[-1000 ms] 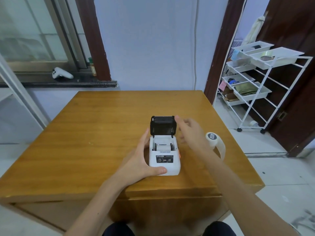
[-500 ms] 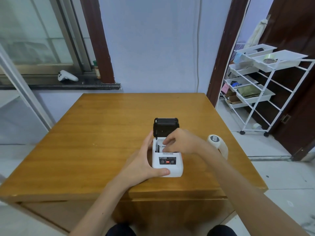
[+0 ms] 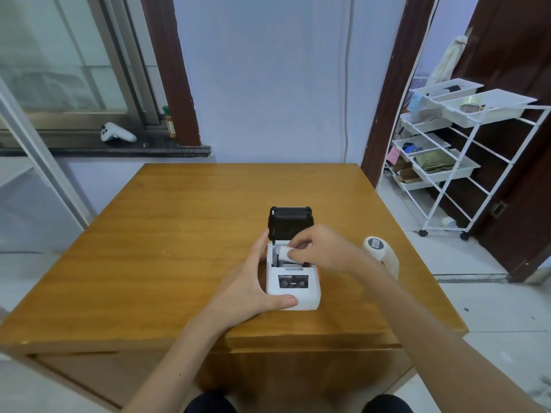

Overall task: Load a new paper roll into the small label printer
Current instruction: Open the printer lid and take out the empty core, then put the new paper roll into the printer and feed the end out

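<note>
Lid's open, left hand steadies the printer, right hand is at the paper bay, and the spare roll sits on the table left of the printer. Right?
One error: the spare roll sits right of the printer, not left, as the head view shows. The rest holds: lid open, left hand steadying the printer, right hand at the paper bay, on the table.

Printer (image 3: 293,289) white, black panel on front; raised lid (image 3: 290,223) black. Small roll (image 3: 285,253) white. Larger roll (image 3: 380,253) white, grey end. Table (image 3: 179,248) honey-brown wood grain. Cart (image 3: 465,162) white.
</note>
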